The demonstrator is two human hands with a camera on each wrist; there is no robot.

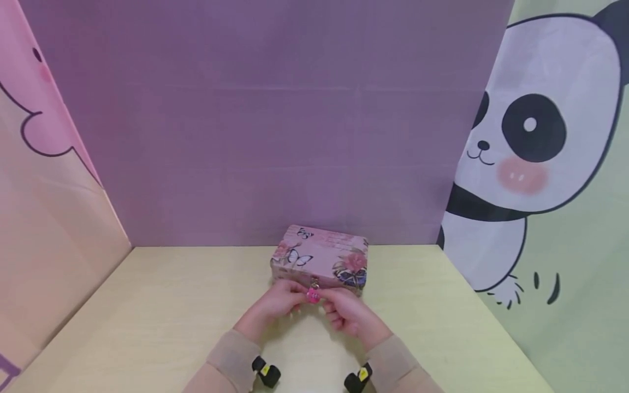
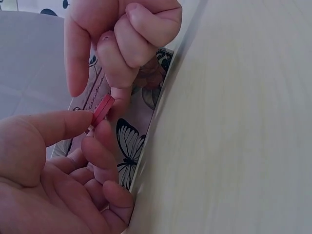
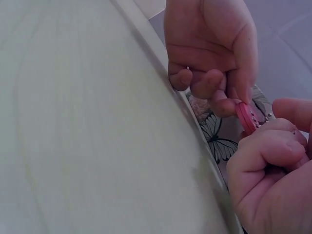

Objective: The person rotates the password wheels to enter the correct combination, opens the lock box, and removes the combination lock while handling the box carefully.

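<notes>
A small pink padlock [image 1: 313,296] with a metal shackle hangs at the front clasp of a pink box [image 1: 324,254] printed with butterflies and flowers. Its face shows small dark marks in the right wrist view. My left hand [image 1: 282,299] pinches the padlock's edge between thumb and index finger, the other fingers curled below. From the other side my right hand [image 1: 349,311] holds the padlock with a bent index finger. The right thumb [image 2: 77,63] points out straight beside it, seemingly apart from the padlock. The box lid is down.
The box stands on a pale wooden table [image 1: 196,305], close to the purple back panel [image 1: 245,136]. A side panel with a panda picture [image 1: 535,164] rises at the right, another pink-and-cream panel [image 1: 54,218] at the left. Black devices [image 1: 266,372] are strapped at both wrists.
</notes>
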